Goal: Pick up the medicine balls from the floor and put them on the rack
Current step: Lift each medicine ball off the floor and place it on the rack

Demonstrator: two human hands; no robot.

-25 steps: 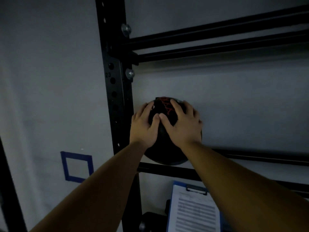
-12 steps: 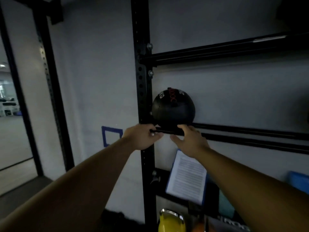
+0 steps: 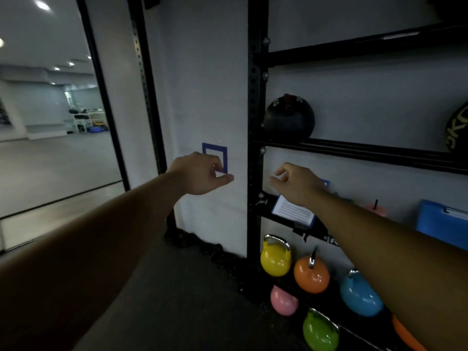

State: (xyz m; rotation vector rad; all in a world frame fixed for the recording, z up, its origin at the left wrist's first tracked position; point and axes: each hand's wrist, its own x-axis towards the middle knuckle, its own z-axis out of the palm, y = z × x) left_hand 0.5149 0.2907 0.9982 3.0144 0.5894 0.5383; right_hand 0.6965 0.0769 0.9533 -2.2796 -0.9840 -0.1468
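A black medicine ball (image 3: 289,120) with red lettering rests on the black rack's middle rails (image 3: 354,151), tight against the left upright (image 3: 254,122). Part of a second dark ball (image 3: 457,130) with yellow lettering shows on the same rails at the right edge. My left hand (image 3: 200,173) hangs in the air left of the upright, fingers loosely curled, holding nothing. My right hand (image 3: 296,184) is below the rails, well under the ball, fingers apart and empty. Neither hand touches the ball.
Colourful kettlebells, yellow (image 3: 275,259), orange (image 3: 312,276), blue (image 3: 361,296), pink (image 3: 283,300) and green (image 3: 320,330), sit low on the rack. A clipboard with paper (image 3: 293,211) and a blue clipboard (image 3: 442,224) lean on a lower shelf. A blue tape square (image 3: 214,158) marks the wall. A mirror (image 3: 50,122) is at left.
Both hands let go of the black ball, which stays on the rails, and dropped below the shelf and apart. The view has pulled back, showing the kettlebells and floor.
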